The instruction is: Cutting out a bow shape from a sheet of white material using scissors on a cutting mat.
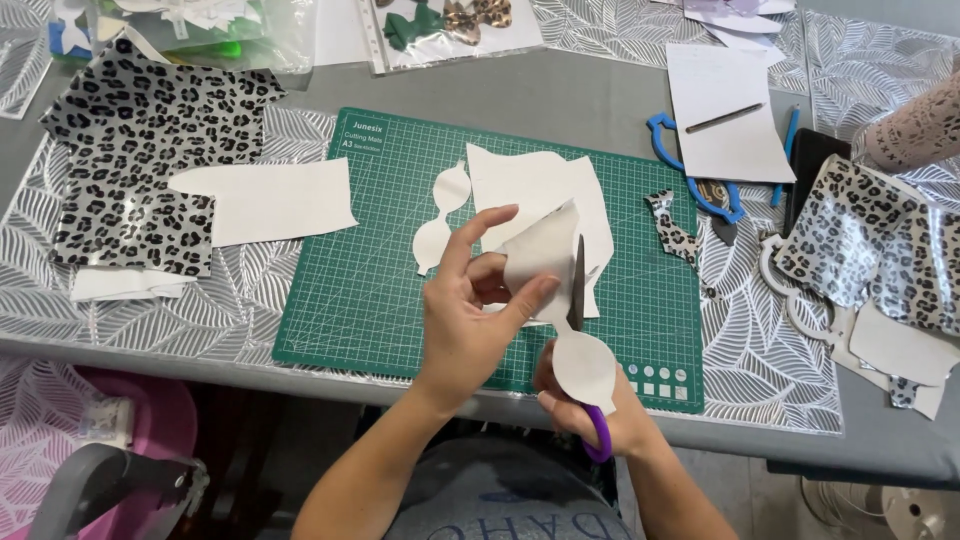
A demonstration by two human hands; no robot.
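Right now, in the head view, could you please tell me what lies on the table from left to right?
Leopard-print sheet → white sheet → green cutting mat → blue-handled scissors → white notepaper with a pencil → leopard-print pieces.

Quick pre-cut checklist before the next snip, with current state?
1. Left hand grips the white sheet: ok.
2. Right hand on the purple-handled scissors: ok.
3. Blade against the sheet edge: ok.
4. Left fingers away from the blade: not ok, one fingertip lies close beside it.
5. Blades open or shut: cannot tell.
6. Green cutting mat underneath: ok.
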